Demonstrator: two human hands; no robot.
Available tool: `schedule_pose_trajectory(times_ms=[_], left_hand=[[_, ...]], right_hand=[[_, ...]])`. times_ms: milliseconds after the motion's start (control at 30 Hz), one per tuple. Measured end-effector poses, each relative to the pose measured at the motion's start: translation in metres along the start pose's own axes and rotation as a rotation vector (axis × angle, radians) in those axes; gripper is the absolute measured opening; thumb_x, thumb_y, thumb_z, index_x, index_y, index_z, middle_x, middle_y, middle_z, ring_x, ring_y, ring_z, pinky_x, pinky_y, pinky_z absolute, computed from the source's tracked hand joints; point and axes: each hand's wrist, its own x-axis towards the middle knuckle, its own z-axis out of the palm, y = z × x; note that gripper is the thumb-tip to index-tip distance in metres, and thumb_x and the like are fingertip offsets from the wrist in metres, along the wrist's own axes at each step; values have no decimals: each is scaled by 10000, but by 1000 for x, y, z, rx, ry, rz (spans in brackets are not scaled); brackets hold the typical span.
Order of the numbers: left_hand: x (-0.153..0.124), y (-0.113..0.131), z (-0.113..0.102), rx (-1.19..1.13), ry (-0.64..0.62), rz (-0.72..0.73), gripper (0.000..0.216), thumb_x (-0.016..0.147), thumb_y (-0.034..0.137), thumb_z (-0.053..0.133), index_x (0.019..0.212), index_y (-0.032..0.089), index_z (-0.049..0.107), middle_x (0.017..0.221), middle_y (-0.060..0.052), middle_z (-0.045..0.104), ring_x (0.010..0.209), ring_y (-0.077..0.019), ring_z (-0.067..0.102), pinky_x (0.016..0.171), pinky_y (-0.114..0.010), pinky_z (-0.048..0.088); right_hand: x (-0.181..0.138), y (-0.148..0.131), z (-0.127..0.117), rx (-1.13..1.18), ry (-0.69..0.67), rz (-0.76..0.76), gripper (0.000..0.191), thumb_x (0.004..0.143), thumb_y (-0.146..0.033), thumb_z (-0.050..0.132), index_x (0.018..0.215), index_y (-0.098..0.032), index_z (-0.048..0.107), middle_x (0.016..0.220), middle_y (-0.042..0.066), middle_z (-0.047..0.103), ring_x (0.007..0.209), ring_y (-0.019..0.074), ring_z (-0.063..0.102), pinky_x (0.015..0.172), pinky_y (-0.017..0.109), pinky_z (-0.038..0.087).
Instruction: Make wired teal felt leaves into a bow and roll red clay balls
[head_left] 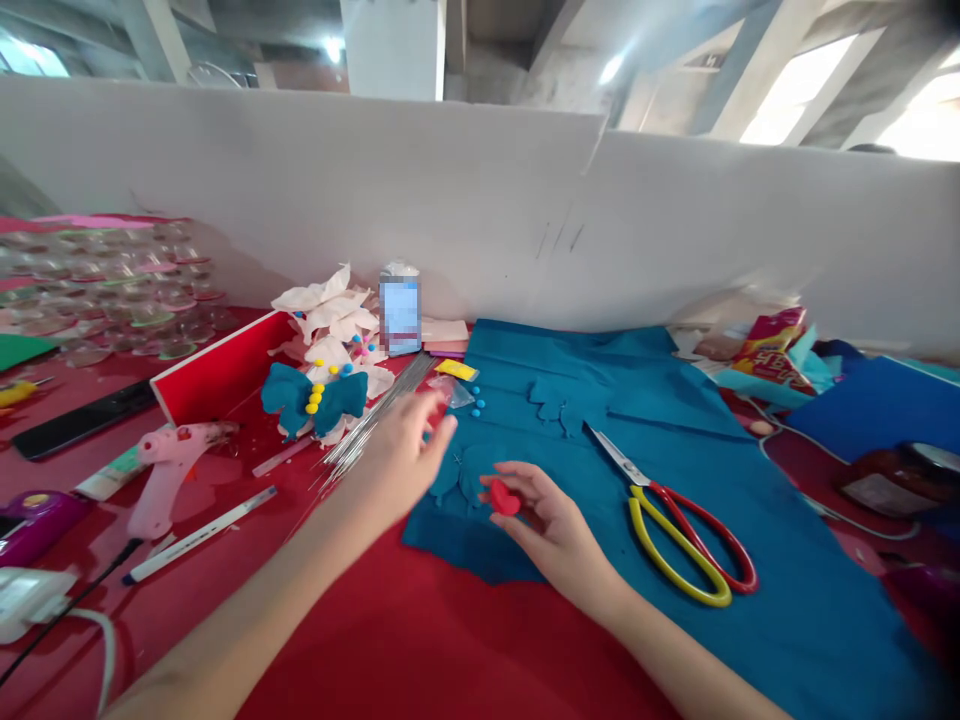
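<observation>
Right hand [544, 520] pinches red piece [505, 497] near teal felt's [787, 600] edge.

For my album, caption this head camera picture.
Right hand holds a red piece over blue felt; left hand open; scissors nearby.

Strong light comes from the big bright windows [795, 85] up high on my right. My left hand [401, 445] looks blurry, and the edges bend.

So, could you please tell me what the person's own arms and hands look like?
The left hand and right hand are ungloved, with no rings that show; the left is motion-blurred. The left forearm and right forearm carry no sleeves, watch or bracelet in view.
</observation>
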Motion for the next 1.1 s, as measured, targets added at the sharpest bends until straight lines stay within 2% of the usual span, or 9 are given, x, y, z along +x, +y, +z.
schedule_pose_trajectory(times_ms=[67, 133, 233, 367, 567, 700, 800, 967, 1100], left_hand=[[-23, 11, 12, -249, -311, -99, 407, 877, 455, 476, 1122, 161, 614, 1050, -116, 674, 974, -240, 634, 801, -344, 522], [-42, 14, 23, -490, -429, -193, 436, 813, 472, 582, 1144, 189, 604, 1065, -88, 678, 997, -221, 631, 810, -307, 521], [-53, 10, 35, -701, -437, -265, 428, 749, 418, 679, 1099, 178, 623, 1024, -78, 688, 978, -217, 636, 826, -299, 509], [-52, 0, 41, -834, -438, -248, 285, 764, 369, 676, 960, 163, 664, 938, -58, 688, 928, -204, 632, 795, -283, 496], [-55, -8, 42, -787, -468, -265, 266, 792, 394, 641, 911, 162, 690, 803, -28, 678, 770, -158, 620, 672, -242, 474], [-55, -10, 39, -830, -542, -325, 248, 663, 330, 767, 838, 163, 714, 773, -21, 706, 749, -159, 642, 675, -240, 492], [-53, -10, 37, -849, -536, -403, 226, 649, 350, 772, 728, 146, 711, 632, -6, 679, 621, -131, 633, 620, -236, 510], [-49, -13, 37, -889, -493, -473, 290, 699, 420, 720, 727, 133, 695, 628, -17, 681, 579, -132, 649, 625, -264, 545], [-49, -17, 40, -859, -545, -413, 380, 781, 487, 616, 795, 118, 705, 686, -56, 705, 633, -161, 675, 655, -298, 561]], right_hand=[[-2, -2, -1, -172, 41, -79, 323, 821, -287, 625, 1124, -228, 533, 1101, 82, 655, 1010, 192, 634, 865, 319, 527], [-5, -3, -2, -334, 77, -153, 307, 826, -250, 618, 1128, -229, 565, 1107, 79, 661, 1019, 198, 633, 874, 324, 531], [-10, -3, 1, -520, 107, -284, 326, 854, -213, 572, 1179, -236, 577, 1114, 90, 652, 1021, 209, 627, 858, 339, 546], [-12, -3, 2, -639, 60, -398, 390, 875, -259, 567, 1263, -219, 541, 1093, 112, 653, 1010, 223, 621, 831, 341, 560], [-8, -7, 3, -526, 34, -312, 210, 855, -292, 607, 1035, -203, 667, 955, 82, 705, 862, 189, 672, 741, 271, 578], [-9, -7, 4, -447, 47, -319, 124, 861, -249, 595, 907, -196, 697, 862, 72, 720, 787, 174, 689, 683, 241, 580], [-11, -8, 5, -450, 34, -383, 156, 852, -214, 600, 980, -194, 688, 887, 79, 719, 809, 178, 685, 701, 250, 582], [-11, -5, 4, -519, -8, -380, 431, 851, -222, 591, 1278, -211, 537, 1148, 113, 647, 1026, 219, 632, 844, 321, 560], [-8, -2, 2, -520, -47, -350, 304, 893, -290, 547, 1188, -247, 611, 1014, 83, 693, 908, 203, 668, 774, 312, 575]])
